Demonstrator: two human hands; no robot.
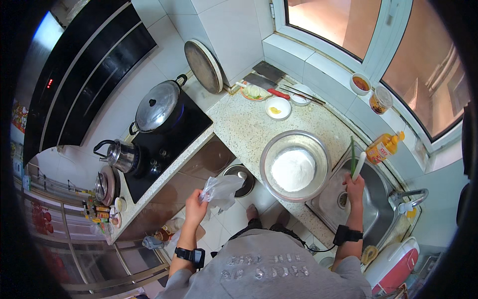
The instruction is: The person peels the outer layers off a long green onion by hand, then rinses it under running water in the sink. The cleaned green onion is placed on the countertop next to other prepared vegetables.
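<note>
Gathered in my left hand [196, 206] is a thin, translucent plastic bag [223, 190], which hangs over the floor and partly covers a round dark bin [244, 191]. My right hand [354, 185] grips a scallion [359, 166] above the stainless steel sink [325, 198]; its thick white stalk and a green leaf stick up past my fingers. Between my hands, on the speckled countertop [239, 127], stands a wide metal basin [267, 172] with a heap of white flour-like powder [293, 170] in it.
A lidded pot [158, 106] and a kettle [121, 156] stand on the black cooktop [179, 136]. Toward the back corner are a cleaver [259, 80], a plate of cabbage [254, 92], a small dish [278, 108] and chopsticks [304, 95]. A yellow bottle [382, 149] and the faucet [409, 198] border the sink.
</note>
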